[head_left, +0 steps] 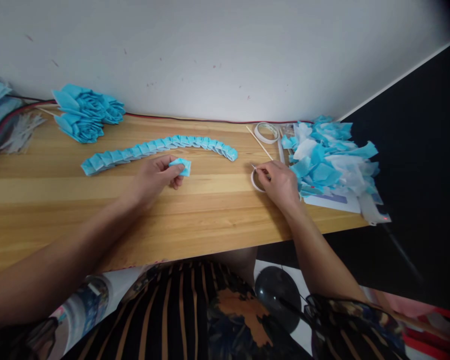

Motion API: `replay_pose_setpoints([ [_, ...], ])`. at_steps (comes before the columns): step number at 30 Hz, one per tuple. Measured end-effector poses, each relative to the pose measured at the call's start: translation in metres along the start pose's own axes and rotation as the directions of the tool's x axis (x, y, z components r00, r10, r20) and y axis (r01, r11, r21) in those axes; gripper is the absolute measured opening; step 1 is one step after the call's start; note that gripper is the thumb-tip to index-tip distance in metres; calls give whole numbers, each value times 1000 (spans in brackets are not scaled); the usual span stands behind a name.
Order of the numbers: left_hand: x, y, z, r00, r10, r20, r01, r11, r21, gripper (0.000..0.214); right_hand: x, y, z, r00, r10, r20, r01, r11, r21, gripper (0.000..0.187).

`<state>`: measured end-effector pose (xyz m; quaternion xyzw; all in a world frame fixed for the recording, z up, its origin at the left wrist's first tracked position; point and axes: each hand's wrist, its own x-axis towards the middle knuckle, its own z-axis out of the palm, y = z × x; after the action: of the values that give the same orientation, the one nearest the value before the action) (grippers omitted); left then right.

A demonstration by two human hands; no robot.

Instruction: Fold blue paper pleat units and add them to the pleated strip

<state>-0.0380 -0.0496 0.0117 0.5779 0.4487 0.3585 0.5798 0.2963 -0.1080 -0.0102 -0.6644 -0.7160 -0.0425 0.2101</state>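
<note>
Between the thumb and fingers of my left hand (163, 172) is a small folded piece of light blue fabric or paper (182, 166). It is held just above the table, in front of a long curved row of similar folded blue pieces (150, 148). My right hand (279, 182) is closed in a pinch at the white tape roll (254, 182), with a thin pale end showing at the fingertips. The hand covers part of that roll.
Blue folded flowers (84, 110) lie at the back left by the wall, near clear thin strips (22, 131). A second tape roll (266, 133) and a thin wooden stick (259, 142) lie behind my right hand. Loose blue and white pieces (330, 160) are heaped at the table's right end.
</note>
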Motion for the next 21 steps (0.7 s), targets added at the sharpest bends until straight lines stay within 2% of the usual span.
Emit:
replay_pose_setpoints([
  [6, 1, -3, -1, 1000, 6, 19, -6, 1000, 1, 21, 2, 5, 7, 973, 223, -65, -207, 960, 188, 15],
  [15, 0, -4, 0, 1000, -11, 28, 11, 999, 32, 19, -1, 8, 12, 917, 380, -118, -275, 819, 503, 15],
  [18, 0, -4, 0, 999, -22, 42, 20, 999, 49, 20, 0, -3, 6, 932, 326, -160, -227, 866, 445, 17],
  [21, 0, -3, 0, 997, -39, 65, 35, 998, 50, 21, 8, -32, -4, 963, 91, -254, -8, 951, 310, 13],
])
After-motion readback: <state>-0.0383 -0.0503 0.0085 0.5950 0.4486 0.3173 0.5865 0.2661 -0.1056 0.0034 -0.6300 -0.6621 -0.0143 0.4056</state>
